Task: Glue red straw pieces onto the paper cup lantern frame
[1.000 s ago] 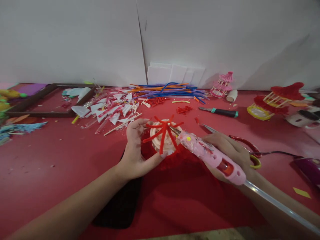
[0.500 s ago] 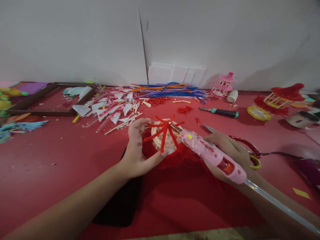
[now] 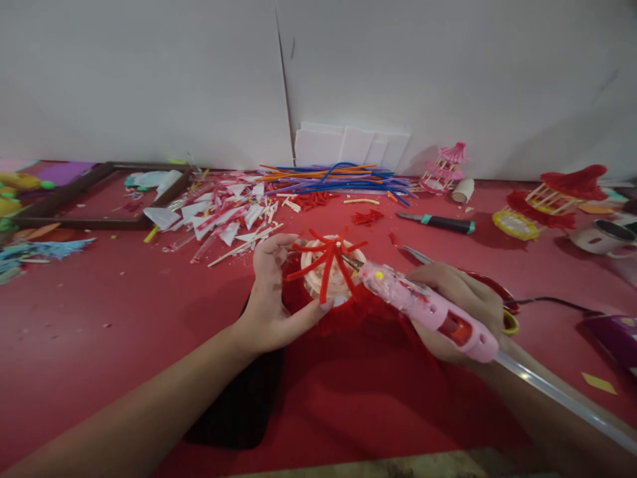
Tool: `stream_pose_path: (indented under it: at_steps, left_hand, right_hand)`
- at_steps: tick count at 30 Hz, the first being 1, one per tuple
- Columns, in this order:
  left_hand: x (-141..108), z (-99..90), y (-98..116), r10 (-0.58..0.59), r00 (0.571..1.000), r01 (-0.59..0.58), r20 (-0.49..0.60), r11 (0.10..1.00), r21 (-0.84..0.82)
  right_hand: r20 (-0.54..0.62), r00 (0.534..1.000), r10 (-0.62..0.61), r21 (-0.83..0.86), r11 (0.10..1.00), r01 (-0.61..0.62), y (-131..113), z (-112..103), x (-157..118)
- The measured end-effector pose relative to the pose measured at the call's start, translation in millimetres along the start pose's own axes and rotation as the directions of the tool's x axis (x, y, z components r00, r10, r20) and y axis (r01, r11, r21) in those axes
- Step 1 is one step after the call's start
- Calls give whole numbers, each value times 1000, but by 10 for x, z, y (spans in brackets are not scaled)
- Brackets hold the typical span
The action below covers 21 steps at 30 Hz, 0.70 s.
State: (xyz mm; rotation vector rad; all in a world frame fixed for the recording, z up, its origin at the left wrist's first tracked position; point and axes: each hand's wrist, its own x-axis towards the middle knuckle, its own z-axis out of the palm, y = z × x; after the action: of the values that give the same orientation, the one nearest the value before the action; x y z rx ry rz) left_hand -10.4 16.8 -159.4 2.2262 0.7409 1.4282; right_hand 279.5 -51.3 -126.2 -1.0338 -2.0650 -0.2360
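Observation:
My left hand [image 3: 271, 292] is closed round the left side of a small craft model [image 3: 326, 269], its thumb at the near rim. Red pipe-cleaner spokes [image 3: 326, 265] fan out from the top of the model over a cream ring, with red fuzzy trim below. In my right hand [image 3: 455, 299] is a pink hot glue gun [image 3: 423, 302], a clear glue stick coming out of its back end. The gun's metal nozzle points at the centre of the spokes. A black phone-like slab [image 3: 239, 405] lies under my left wrist.
Scissors [image 3: 510, 323] and a utility knife [image 3: 438, 224] lie near my right hand. Pipe cleaners [image 3: 343, 179], scraps [image 3: 223, 216] and white cards [image 3: 355, 146] are at the back. Finished-looking pagoda models [image 3: 448, 169] and a mug [image 3: 597, 238] stand at right; a brown frame [image 3: 94, 224] lies left.
The glue gun and my right hand have shifted very slightly right, the nozzle staying by the spokes' centre. My left hand keeps its hold on the model.

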Motion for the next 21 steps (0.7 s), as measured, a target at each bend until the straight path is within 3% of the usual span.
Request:
stream_pose_path:
  at_steps: [4,10,17,21]
  left_hand:
    - [6,20,19,58,998,-58,0,998,40]
    - [-1,52,39,44,998,-45,-54,999,-19]
    - [-44,18,18,-35,996,39,-88,998,49]
    - [-44,27,38,-62,996,61,-71,998,-6]
  right_hand:
    - [16,1000,6,62,998,-7,59,-91,-43]
    - [44,999,25,150,988,-32,181,-192,-39]
    - [90,996,24,68,997,-30,158,-211,-12]
    - [84,996,23,27,999,-25,119,-207,35]
